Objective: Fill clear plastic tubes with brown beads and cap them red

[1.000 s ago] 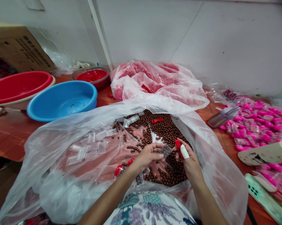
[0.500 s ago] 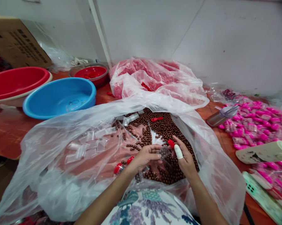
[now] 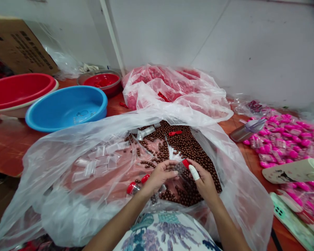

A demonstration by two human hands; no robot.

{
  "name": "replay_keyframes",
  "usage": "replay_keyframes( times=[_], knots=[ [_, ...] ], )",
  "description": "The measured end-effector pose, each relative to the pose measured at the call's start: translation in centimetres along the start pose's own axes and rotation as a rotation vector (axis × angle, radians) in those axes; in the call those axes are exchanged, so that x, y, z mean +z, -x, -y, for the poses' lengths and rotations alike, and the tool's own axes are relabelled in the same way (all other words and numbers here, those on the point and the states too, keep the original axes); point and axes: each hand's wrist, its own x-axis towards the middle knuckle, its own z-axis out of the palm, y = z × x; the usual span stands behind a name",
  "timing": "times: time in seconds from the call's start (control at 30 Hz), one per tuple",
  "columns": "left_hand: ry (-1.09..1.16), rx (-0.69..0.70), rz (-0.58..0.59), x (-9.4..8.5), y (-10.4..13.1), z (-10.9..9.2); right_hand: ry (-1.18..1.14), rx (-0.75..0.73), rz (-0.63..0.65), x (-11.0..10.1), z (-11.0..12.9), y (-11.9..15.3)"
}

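Note:
Between my hands is a small clear plastic bottle [image 3: 180, 168] with a red cap [image 3: 185, 163] at its right end. My left hand [image 3: 163, 176] grips the clear body with its fingers. My right hand [image 3: 202, 177], with a white cover on one finger, pinches the cap against the bottle. Beneath them many brown beads [image 3: 198, 146] lie spread over a clear plastic sheet [image 3: 52, 205]. By my left wrist rest red-capped bottles [image 3: 132, 188]. Several open clear bottles [image 3: 94, 167] lie to the left, and a red piece [image 3: 175, 133] sits on the beads.
At the left stand a blue basin [image 3: 68, 108] and a red basin [image 3: 18, 90]. A bag of pink items [image 3: 172, 83] is at the back. To the right are a pile of pink-capped containers [image 3: 290, 136], a steel cup [image 3: 247, 129], a cream bottle [image 3: 292, 170] and a phone [image 3: 290, 216].
My right hand has moved left, bringing the red cap from just beside the clear bottle onto its end. My left hand stays almost in place.

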Motion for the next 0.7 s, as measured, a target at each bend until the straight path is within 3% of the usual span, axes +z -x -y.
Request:
replay_keyframes(
  times=[0.3,0.5,0.7],
  knots=[
    [-0.178,0.084,-0.029,-0.1,0.2,0.4,0.017,-0.091,-0.025,0.5,-0.8,0.5],
    [-0.186,0.043,-0.013,-0.2,0.5,0.7,0.034,-0.102,-0.043,0.7,-1.0,0.5],
    [-0.189,0.087,-0.075,0.1,0.7,0.6,0.135,-0.228,-0.032,0.5,-1.4,0.8]
  ],
)
